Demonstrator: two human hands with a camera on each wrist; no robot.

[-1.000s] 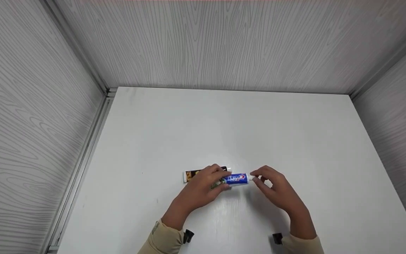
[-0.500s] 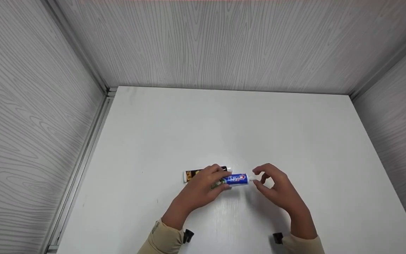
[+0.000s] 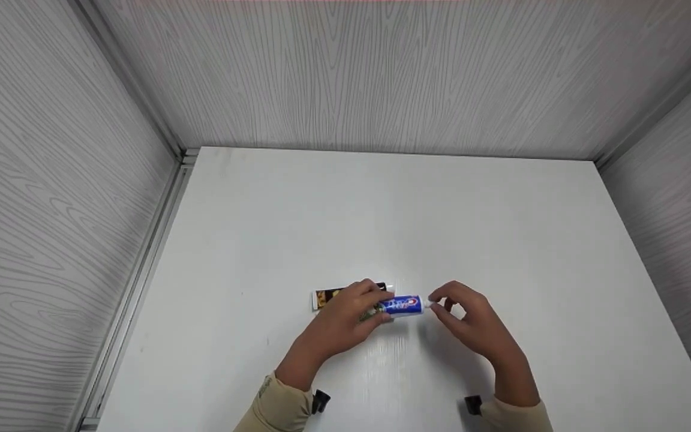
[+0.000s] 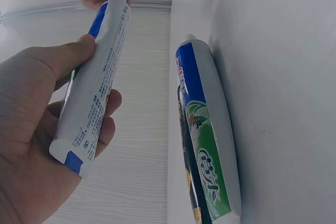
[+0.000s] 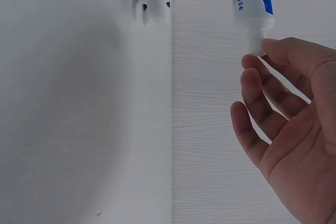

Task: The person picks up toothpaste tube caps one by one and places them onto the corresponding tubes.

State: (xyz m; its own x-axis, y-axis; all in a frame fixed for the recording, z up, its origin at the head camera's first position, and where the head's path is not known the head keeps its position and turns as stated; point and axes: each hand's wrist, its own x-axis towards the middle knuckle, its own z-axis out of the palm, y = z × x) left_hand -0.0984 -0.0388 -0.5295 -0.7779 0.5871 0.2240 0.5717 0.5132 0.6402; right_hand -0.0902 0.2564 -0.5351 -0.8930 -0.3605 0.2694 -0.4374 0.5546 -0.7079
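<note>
A blue-and-white toothpaste tube (image 3: 404, 305) is held above the table in my left hand (image 3: 339, 318), thumb on one side and fingers on the other. At its far end my right hand (image 3: 474, 321) pinches the white cap (image 5: 256, 41) between thumb and index finger; the other fingers are loosely bent. In the left wrist view the back of the held tube (image 4: 94, 87) shows printed text. Below it, a second toothpaste tube (image 4: 206, 129), blue, green and white, lies on the table. Beside that lies a dark tube (image 4: 190, 166) with gold-brown pictures, partly hidden.
The white table (image 3: 393, 222) is bordered by grey wood-grain panels (image 3: 345, 78) at the back and sides. A metal rail (image 3: 141, 288) runs along the left edge. Black wrist mounts (image 3: 320, 401) sit at both sleeves.
Half a second ago my right thumb and index finger were spread apart at the cap; now they have closed on it again. My left hand and the lying tubes have stayed put.
</note>
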